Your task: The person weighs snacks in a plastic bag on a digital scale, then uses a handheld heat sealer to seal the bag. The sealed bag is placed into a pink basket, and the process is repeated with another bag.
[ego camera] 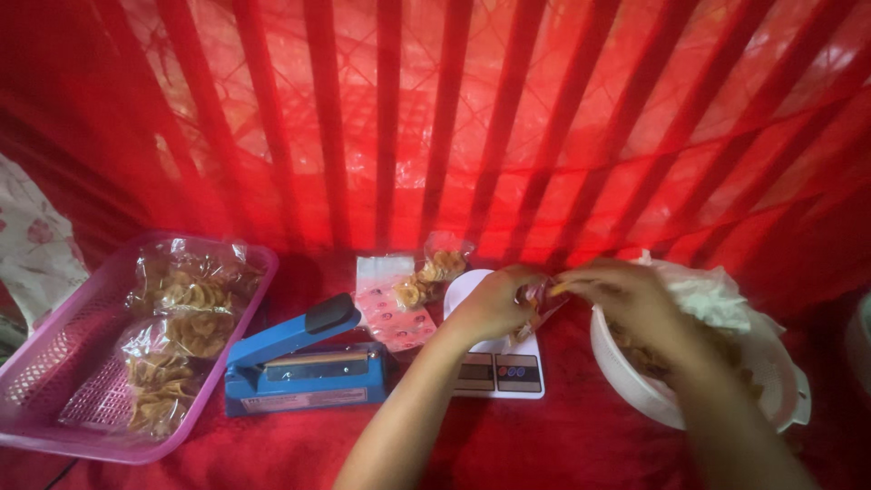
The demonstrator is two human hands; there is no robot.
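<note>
Clear plastic of a small snack bag (535, 304) is being pinched at its mouth by the left hand (494, 304), while the right hand (617, 295) is pinching a yellowish chip at that opening, apparently to drop it in. Both hands are working over the white digital scale (499, 367) near the middle of the red-covered table (544, 445), likely so the weight shows. Beside them are sitting a white bowl (635, 386) of chips toward the right edge, a blue heat sealer (304, 358), and a pink basket (54, 381) of filled bags at the left edge.

Pink basket (238, 313), blue sealer (299, 358), white bowl (635, 386), red striped cloth (472, 118)
</note>
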